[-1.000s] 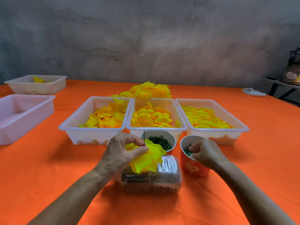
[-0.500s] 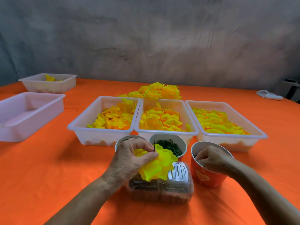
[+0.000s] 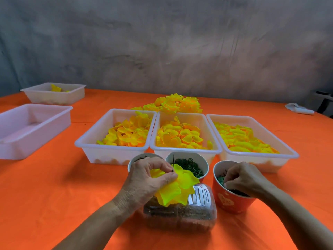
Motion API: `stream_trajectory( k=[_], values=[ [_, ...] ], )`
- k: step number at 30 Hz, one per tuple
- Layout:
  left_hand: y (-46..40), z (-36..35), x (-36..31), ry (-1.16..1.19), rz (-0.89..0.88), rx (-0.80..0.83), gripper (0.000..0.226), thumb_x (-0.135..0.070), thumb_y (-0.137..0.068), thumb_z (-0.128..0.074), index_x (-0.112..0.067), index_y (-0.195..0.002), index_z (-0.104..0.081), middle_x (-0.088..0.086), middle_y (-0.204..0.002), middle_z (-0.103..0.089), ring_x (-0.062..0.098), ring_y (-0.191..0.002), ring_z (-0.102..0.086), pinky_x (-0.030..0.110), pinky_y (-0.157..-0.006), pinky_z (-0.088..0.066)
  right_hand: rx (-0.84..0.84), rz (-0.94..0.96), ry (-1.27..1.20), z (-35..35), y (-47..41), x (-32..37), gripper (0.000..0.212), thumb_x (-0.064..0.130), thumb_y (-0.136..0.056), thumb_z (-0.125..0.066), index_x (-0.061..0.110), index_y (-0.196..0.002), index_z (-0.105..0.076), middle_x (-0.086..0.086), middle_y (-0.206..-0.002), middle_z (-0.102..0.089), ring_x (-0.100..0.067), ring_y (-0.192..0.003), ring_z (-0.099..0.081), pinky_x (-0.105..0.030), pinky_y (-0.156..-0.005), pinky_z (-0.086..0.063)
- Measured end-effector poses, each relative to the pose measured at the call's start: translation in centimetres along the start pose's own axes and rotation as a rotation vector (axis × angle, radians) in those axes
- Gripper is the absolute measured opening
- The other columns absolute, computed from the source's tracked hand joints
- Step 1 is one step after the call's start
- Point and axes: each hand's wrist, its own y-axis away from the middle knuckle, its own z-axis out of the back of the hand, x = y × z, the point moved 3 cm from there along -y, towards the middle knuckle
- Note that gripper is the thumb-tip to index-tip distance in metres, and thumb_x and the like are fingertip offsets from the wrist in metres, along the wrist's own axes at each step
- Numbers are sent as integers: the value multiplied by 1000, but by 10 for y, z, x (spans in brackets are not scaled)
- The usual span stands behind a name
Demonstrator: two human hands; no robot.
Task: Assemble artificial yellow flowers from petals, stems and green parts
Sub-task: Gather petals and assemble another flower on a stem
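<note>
My left hand (image 3: 149,177) pinches a stack of yellow petals (image 3: 177,188) threaded on a thin dark stem (image 3: 173,162) that sticks up above the thumb. My right hand (image 3: 242,177) reaches into a red paper cup (image 3: 228,201) of small green parts, its fingertips curled among them; whether they grip a piece is hidden. A white cup of green rings (image 3: 188,164) stands between the hands. Three white trays hold loose yellow petals: left (image 3: 111,150), middle (image 3: 185,151), right (image 3: 259,156). Finished yellow flowers (image 3: 173,104) lie heaped behind the trays.
A clear plastic box (image 3: 180,215) of dark pieces lies under the held petals. Another cup (image 3: 138,158) is partly hidden behind my left hand. An empty white tray (image 3: 32,127) and one with a flower (image 3: 54,93) stand at the left on the orange tablecloth (image 3: 54,195).
The view has shifted slightly. My right hand has dug deeper into the red cup. My left hand still holds the petals on the stem in about the same place.
</note>
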Motion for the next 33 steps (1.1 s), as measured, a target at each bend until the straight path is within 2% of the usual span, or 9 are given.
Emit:
stream_trajectory(
  k=[4, 10, 13, 16, 18, 20, 23, 28, 33],
  values=[
    [1, -1, 1, 12, 34, 1, 21, -13, -67, -83, -26, -61, -68, -1, -79, -72, 12, -81, -67, 41, -83, -53, -32, -28, -117, 5, 4, -1, 23, 7, -64, -75, 25, -50, -70, 13, -45, -60, 0, -50, -55, -9, -43, -37],
    [0, 0, -1, 24, 18, 13, 13, -25, -64, -80, -27, -60, -67, -1, -79, -72, 11, -80, -67, 40, -81, -54, 30, 23, 61, -6, 2, 1, 27, 9, -68, -69, 27, -48, -63, 11, -51, -60, -4, -55, -54, -9, -48, -35],
    [-1, 0, 0, 41, 19, 14, 11, -30, -62, -79, -29, -60, -68, 1, -80, -72, 13, -80, -67, 42, -81, -54, 67, 48, 173, -10, -1, 4, 13, 12, -69, -68, 23, -64, -73, 6, -65, -68, -6, -61, -57, -8, -48, -33],
    [-2, 0, 1, 48, 17, 23, 12, -30, -62, -80, -30, -60, -68, 2, -80, -71, 14, -80, -67, 44, -81, -54, 68, 38, 175, -10, -4, 3, 13, 12, -70, -70, 22, -74, -76, 4, -75, -71, -10, -72, -62, -14, -57, -39],
    [-2, 0, 2, 53, 17, 28, 16, -29, -64, -84, -30, -61, -68, 2, -79, -71, 14, -80, -67, 44, -81, -54, 32, 22, 115, -6, -3, 2, 12, 11, -71, -70, 22, -73, -75, 9, -74, -69, -11, -74, -62, -17, -60, -41],
    [-2, 0, 3, 45, 18, 33, 12, -28, -63, -81, -31, -63, -69, 0, -79, -71, 13, -80, -67, 44, -81, -54, -20, 9, 0, -2, -1, 0, 16, 7, -70, -69, 22, -64, -70, 12, -62, -64, -6, -64, -59, -14, -53, -39],
    [-2, 0, 4, 40, 22, 35, 9, -30, -63, -78, -31, -66, -69, -2, -81, -71, 13, -82, -66, 43, -82, -53, -50, -16, -199, 6, 5, -3, 16, 0, -65, -69, 13, -55, -67, 3, -48, -64, -3, -45, -54, -19, -48, -41],
    [-2, -1, 8, 40, 26, 33, 11, -31, -63, -77, -24, -69, -70, -3, -81, -71, 10, -83, -66, 39, -85, -52, -41, -66, -417, 11, 11, -8, 20, 1, -66, -78, 10, -53, -66, -5, -47, -62, -10, -43, -50, -23, -48, -36],
    [-3, -2, 9, 54, 40, 24, 15, -35, -60, -80, -26, -66, -70, -1, -81, -71, 14, -84, -67, 42, -85, -53, -68, -60, -425, 14, 13, -11, 18, 2, -67, -79, 10, -57, -66, -9, -50, -64, -9, -42, -53, -21, -46, -38]
  ],
)
